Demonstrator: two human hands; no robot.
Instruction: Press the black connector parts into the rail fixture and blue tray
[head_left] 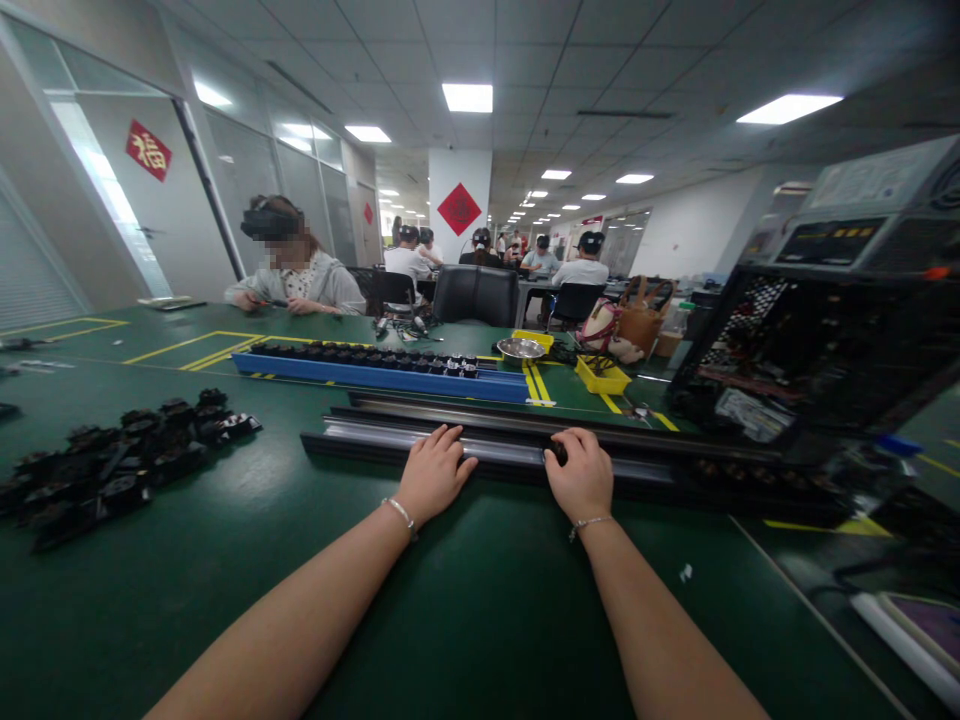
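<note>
rail (510, 454) lies under the open left hand (435, 474), while the right hand (582, 476) grips a black part (559, 453).

I see a long, straight black rail (375, 440) with a shiny silvery channel along it, lying left to right on the bench (225, 525). Toward its right side, a small black part (560, 452) sits between the right hand's (582, 475) fingers, its shape mostly hidden from me.
</note>
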